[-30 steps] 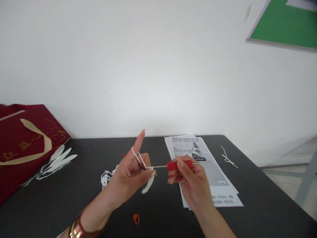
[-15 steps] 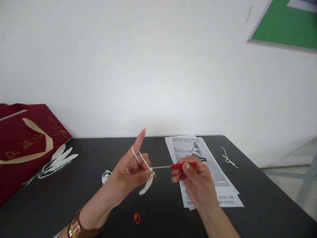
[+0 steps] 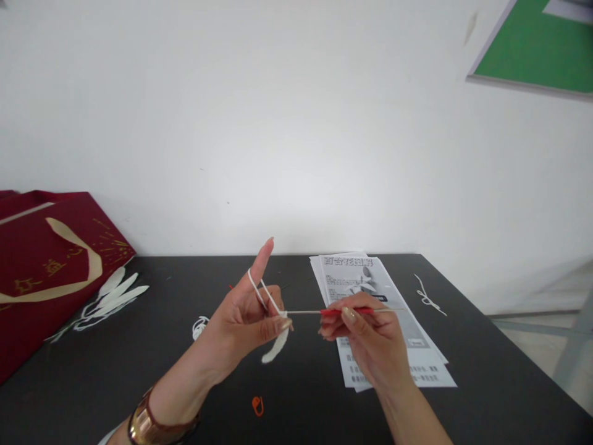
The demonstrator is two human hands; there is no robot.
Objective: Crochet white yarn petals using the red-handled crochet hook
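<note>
My left hand (image 3: 250, 315) pinches a small white crochet piece (image 3: 276, 348) between thumb and fingers, its narrow end hanging down. White yarn (image 3: 251, 279) loops round the raised index finger and runs taut down to the piece. In my right hand (image 3: 364, 330) is a crochet hook with a red handle (image 3: 347, 311), held level between thumb and fingers. Its thin metal shaft (image 3: 303, 313) points left, and the tip meets the crochet piece at my left fingertips. The exact stitch at the tip is too small to make out.
Printed sheets (image 3: 393, 358) lie beneath my right hand. An orange stitch marker (image 3: 257, 406) rests near the front. Left are a yarn bundle (image 3: 199, 327), several white crocheted petals (image 3: 118, 293) and a dark red gift bag (image 3: 46, 266). A white yarn scrap (image 3: 428, 300) lies right, on the black table (image 3: 486, 383).
Both hands keep nearly the same pose. The hook has turned slightly in my right hand, and the view has shifted a little.
</note>
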